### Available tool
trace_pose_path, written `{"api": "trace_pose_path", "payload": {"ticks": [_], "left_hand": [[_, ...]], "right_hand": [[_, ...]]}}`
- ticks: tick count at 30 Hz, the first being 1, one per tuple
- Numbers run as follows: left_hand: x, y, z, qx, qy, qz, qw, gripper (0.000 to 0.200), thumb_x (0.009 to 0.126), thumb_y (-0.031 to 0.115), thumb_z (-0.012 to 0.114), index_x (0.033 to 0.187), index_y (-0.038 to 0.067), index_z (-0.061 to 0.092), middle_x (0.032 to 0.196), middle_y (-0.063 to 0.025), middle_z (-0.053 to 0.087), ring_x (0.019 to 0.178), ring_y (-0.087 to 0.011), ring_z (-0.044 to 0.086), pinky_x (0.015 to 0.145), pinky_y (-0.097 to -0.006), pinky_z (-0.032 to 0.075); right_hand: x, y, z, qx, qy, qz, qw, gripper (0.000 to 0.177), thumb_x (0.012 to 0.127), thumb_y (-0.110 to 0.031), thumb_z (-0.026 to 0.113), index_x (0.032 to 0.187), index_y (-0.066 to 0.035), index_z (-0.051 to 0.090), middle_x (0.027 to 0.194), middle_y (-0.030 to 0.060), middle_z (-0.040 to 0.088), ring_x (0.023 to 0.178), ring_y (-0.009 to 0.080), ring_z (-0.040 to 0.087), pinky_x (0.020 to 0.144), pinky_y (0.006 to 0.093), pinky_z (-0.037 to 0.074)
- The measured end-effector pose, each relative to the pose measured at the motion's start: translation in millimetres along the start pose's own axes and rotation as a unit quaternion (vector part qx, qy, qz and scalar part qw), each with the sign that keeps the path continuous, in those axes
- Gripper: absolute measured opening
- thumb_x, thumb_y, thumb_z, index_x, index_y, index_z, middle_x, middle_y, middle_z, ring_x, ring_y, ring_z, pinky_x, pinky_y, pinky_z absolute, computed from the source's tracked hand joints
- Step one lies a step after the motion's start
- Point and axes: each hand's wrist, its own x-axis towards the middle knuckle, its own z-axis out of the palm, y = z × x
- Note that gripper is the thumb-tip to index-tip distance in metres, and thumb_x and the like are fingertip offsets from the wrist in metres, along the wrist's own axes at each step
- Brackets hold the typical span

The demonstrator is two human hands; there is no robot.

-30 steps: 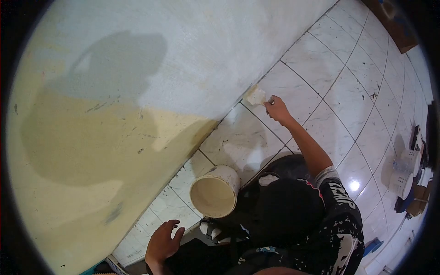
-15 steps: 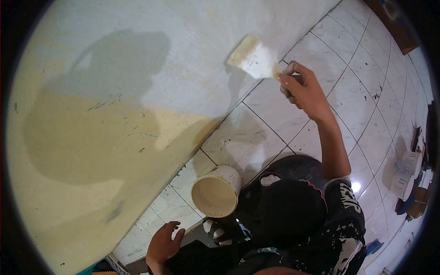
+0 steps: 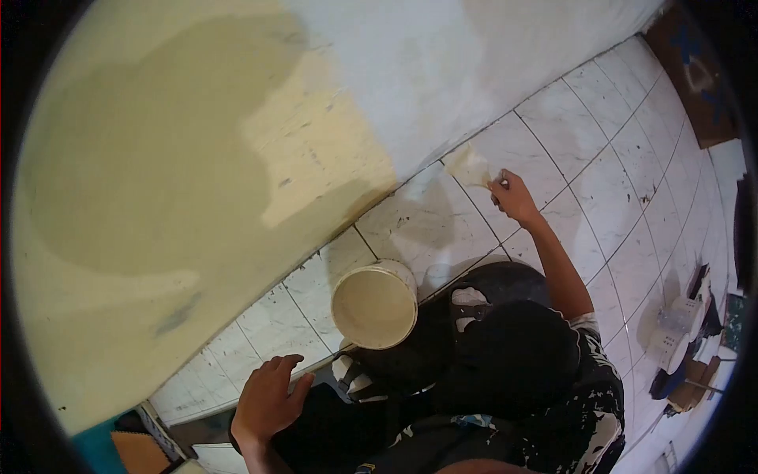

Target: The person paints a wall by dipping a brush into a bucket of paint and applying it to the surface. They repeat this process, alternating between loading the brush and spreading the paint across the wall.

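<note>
- Yellow and pale grey-white divide the wall (image 3: 410, 87): the paler coat covers the stretch towards the upper right, down to where the wall meets the floor, while the large part on the left is yellow. By eye, the pale coat is well established on its own side, and a broad area outside it has yet to get it. Dark scuffs mark the yellow part, and a shadow lies across it.
- White tiles make up the floor (image 3: 584, 134), flecked with small dark spots; its wall-side edge runs slantwise beneath both colours.
- The bucket (image 3: 403, 272) stands upright near that edge, below the yellow part, its mouth open and its inside cream; how much it holds I cannot tell.
- The left hand (image 3: 268, 399) is near the floor's lower left corner, fingers loosely spread and slightly curled, with nothing visible in them.
- The right hand (image 3: 515, 197) is beyond the bucket, its fingers closed around the handle of the brush.
- The wide brush (image 3: 471, 167) is beside the floor's wall-side edge, under the pale part, bristles pointing towards the wall; whether they touch it, I cannot tell.
</note>
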Motion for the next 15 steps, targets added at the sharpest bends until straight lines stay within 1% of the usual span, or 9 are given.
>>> {"api": "trace_pose_path", "payload": {"ticks": [2, 4, 8, 9, 10, 12, 13, 14, 15], "left_hand": [[-6.7, -5.4, -3.4, -0.015, 0.006, 0.011, 1.0, 0.039, 0.094, 0.03, 0.063, 0.119, 0.0, 0.063, 0.105, -0.0207, 0.067, 0.102, -0.0378, 0.062, 0.09, -0.0439, 0.047], [-13.3, -15.0, -5.1, 0.018, 0.016, 0.052, 0.998, 0.039, 0.094, 0.03, 0.064, 0.118, 0.0, 0.063, 0.103, -0.0195, 0.067, 0.101, -0.0365, 0.062, 0.089, -0.0436, 0.047], [-26.6, -38.7, -8.6, 0.032, 0.036, 0.106, 0.993, 0.039, 0.093, 0.029, 0.065, 0.118, 0.0, 0.063, 0.102, -0.018, 0.066, 0.101, -0.0352, 0.062, 0.089, -0.0434, 0.047], [-29.6, -43.6, -10.7, 0.026, 0.027, 0.121, 0.992, 0.039, 0.094, 0.03, 0.065, 0.12, 0.001, 0.062, 0.106, -0.0184, 0.066, 0.104, -0.036, 0.061, 0.092, -0.0438, 0.046], [-32.7, -48.4, -11.6, 0.019, 0.018, 0.136, 0.99, 0.04, 0.094, 0.03, 0.065, 0.122, 0.002, 0.061, 0.11, -0.0188, 0.065, 0.107, -0.0367, 0.061, 0.096, -0.0443, 0.045], [-38.2, -59.6, -11.6, 0.003, 0.02, 0.16, 0.987, 0.04, 0.094, 0.03, 0.065, 0.123, 0.001, 0.06, 0.11, -0.0192, 0.065, 0.106, -0.0373, 0.06, 0.096, -0.0446, 0.045], [-39.8, -64.9, -12.7, -0.003, 0.025, 0.181, 0.983, 0.041, 0.094, 0.03, 0.065, 0.123, 0.001, 0.06, 0.11, -0.0196, 0.065, 0.106, -0.0379, 0.06, 0.096, -0.0449, 0.045], [-41.5, -69.5, -14.1, -0.009, 0.025, 0.183, 0.983, 0.041, 0.094, 0.03, 0.065, 0.123, 0.001, 0.06, 0.11, -0.0196, 0.065, 0.106, -0.0379, 0.06, 0.096, -0.0449, 0.045], [-43.4, -73.5, -14.5, 0.001, 0.02, 0.195, 0.981, 0.042, 0.094, 0.03, 0.065, 0.124, 0.001, 0.06, 0.111, -0.0198, 0.065, 0.106, -0.0383, 0.06, 0.096, -0.0451, 0.045]], "right_hand": [[-15.7, -3.1, 2.0, -0.06, -0.012, -0.003, 0.998, 0.02, 0.098, -0.02, 0.06, 0.089, -0.004, 0.052, 0.064, 0.0049, 0.058, 0.048, 0.0089, 0.046, 0.043, 0.0256, 0.036], [-35.5, -24.7, 2.4, -0.079, -0.033, -0.012, 0.996, 0.019, 0.098, -0.019, 0.06, 0.089, -0.004, 0.052, 0.065, 0.0046, 0.057, 0.049, 0.0088, 0.046, 0.044, 0.0258, 0.036], [-94.7, -105.2, 13.8, -0.141, -0.087, -0.045, 0.985, 0.018, 0.099, -0.018, 0.06, 0.09, -0.004, 0.053, 0.067, 0.0028, 0.057, 0.053, 0.008, 0.047, 0.048, 0.0267, 0.038], [-110.2, -126.5, 18.1, -0.185, -0.098, -0.056, 0.976, 0.017, 0.1, -0.017, 0.058, 0.091, -0.004, 0.053, 0.07, 0.0031, 0.057, 0.06, 0.0089, 0.049, 0.054, 0.0283, 0.041], [-123.1, -142.8, 22.9, -0.194, -0.096, -0.055, 0.975, 0.017, 0.1, -0.017, 0.058, 0.091, -0.004, 0.053, 0.07, 0.0031, 0.057, 0.06, 0.0089, 0.049, 0.054, 0.0283, 0.041], [-146.8, -172.9, 35.7, -0.242, -0.172, -0.13, 0.946, 0.016, 0.1, -0.016, 0.056, 0.091, -0.003, 0.053, 0.073, 0.0036, 0.058, 0.067, 0.0103, 0.051, 0.062, 0.0299, 0.042], [-161.3, -198.5, 47.3, -0.288, -0.19, -0.108, 0.932, 0.016, 0.096, -0.015, 0.061, 0.093, -0.001, 0.054, 0.075, 0.0084, 0.059, 0.071, 0.0157, 0.055, 0.067, 0.0334, 0.044], [-173.4, -219.6, 61.0, -0.294, -0.19, -0.105, 0.931, 0.016, 0.096, -0.015, 0.061, 0.093, -0.001, 0.054, 0.075, 0.0084, 0.059, 0.071, 0.0157, 0.055, 0.067, 0.0334, 0.044], [-183.8, -237.7, 75.4, -0.364, -0.21, -0.124, 0.899, 0.017, 0.093, -0.015, 0.065, 0.095, 0.0, 0.056, 0.076, 0.0111, 0.06, 0.071, 0.0194, 0.056, 0.067, 0.035, 0.045]]}}
